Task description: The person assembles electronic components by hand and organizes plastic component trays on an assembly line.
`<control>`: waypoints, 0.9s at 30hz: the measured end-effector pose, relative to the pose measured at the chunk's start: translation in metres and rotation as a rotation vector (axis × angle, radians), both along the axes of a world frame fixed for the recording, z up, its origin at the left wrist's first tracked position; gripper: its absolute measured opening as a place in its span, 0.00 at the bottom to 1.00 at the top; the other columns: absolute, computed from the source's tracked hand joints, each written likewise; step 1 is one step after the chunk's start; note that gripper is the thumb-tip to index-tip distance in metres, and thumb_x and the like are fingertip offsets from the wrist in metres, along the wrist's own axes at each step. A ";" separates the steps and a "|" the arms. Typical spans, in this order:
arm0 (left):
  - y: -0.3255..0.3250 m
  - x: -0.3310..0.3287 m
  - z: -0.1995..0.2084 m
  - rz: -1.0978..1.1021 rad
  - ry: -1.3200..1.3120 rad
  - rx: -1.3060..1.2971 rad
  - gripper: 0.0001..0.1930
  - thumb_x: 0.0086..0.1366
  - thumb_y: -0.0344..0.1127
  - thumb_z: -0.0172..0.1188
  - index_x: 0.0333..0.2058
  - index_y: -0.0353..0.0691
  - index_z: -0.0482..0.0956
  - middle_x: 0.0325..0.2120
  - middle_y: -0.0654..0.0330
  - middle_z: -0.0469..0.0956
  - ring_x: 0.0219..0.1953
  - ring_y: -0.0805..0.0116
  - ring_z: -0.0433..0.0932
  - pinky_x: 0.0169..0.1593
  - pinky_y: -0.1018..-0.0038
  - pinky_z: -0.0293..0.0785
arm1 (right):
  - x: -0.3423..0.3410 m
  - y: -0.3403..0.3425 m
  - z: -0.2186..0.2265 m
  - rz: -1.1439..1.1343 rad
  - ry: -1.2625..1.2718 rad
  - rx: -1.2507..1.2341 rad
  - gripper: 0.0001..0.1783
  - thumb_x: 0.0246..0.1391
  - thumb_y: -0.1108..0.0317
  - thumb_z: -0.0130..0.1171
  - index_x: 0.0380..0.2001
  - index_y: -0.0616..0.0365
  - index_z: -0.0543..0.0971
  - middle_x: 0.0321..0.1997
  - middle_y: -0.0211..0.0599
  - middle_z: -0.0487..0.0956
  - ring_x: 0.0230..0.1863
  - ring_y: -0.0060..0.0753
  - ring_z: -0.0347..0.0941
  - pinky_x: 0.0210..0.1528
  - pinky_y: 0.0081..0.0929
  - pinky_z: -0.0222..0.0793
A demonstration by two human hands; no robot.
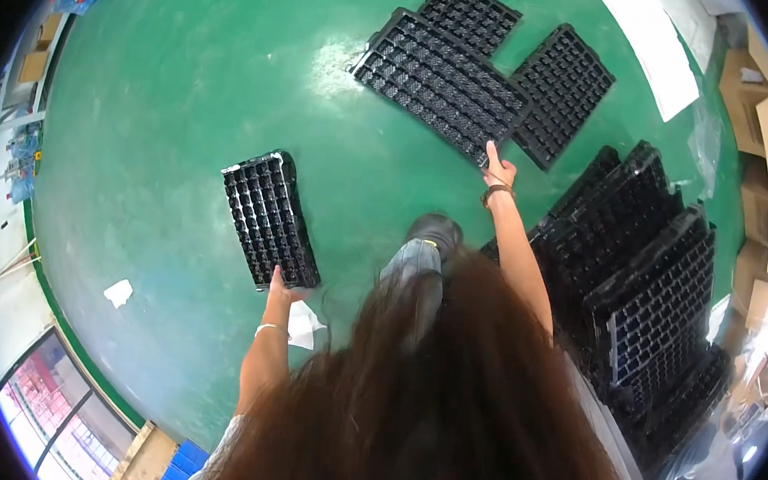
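My left hand [281, 291] grips the near end of a black plastic cell tray [268, 217], its thumb on top and its fingers hidden beneath. The tray slants away from me over the green floor. Out to the right, my right hand [498, 170] is closed on the near corner of another black cell tray [446, 81], thumb uppermost. That tray overlaps two more black trays, one at the back [470, 14] and one to its right [565, 94]. Whether the gripped trays touch the floor I cannot tell.
Several black trays [658, 316] stand in a leaning heap at my right. Cardboard boxes [759, 179] and clear plastic line the right side. A white sheet [656, 49] lies at the far right. White scraps [118, 292] are on the floor. My shoe [434, 232] is between the hands.
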State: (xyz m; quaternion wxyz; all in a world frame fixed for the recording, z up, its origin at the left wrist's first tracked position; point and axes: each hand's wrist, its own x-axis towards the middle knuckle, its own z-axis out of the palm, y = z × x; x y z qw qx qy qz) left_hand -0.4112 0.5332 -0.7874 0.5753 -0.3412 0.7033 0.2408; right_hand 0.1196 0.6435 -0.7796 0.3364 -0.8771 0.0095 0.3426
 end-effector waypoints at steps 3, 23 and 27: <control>-0.016 -0.061 -0.057 0.228 -0.300 0.077 0.26 0.53 0.61 0.56 0.45 0.52 0.74 0.47 0.65 0.73 0.50 0.59 0.66 0.52 0.45 0.55 | -0.008 0.020 0.004 0.033 0.392 0.155 0.41 0.34 0.47 0.72 0.45 0.63 0.67 0.23 0.29 0.71 0.13 0.19 0.64 0.13 0.13 0.56; 0.275 0.298 0.025 -0.216 0.038 0.861 0.27 0.60 0.45 0.57 0.51 0.32 0.65 0.48 0.53 0.70 0.47 0.56 0.71 0.48 0.56 0.71 | 0.068 0.018 0.016 -0.504 0.850 0.279 0.34 0.44 0.33 0.55 0.29 0.60 0.72 0.25 0.39 0.75 0.26 0.35 0.72 0.27 0.22 0.71; 0.282 0.359 -0.002 -0.586 0.306 0.630 0.25 0.60 0.51 0.55 0.44 0.34 0.68 0.37 0.56 0.73 0.30 0.65 0.71 0.32 0.70 0.70 | 0.079 -0.007 0.026 -0.064 -0.198 0.078 0.32 0.47 0.37 0.53 0.32 0.60 0.73 0.30 0.40 0.74 0.29 0.39 0.69 0.36 0.37 0.67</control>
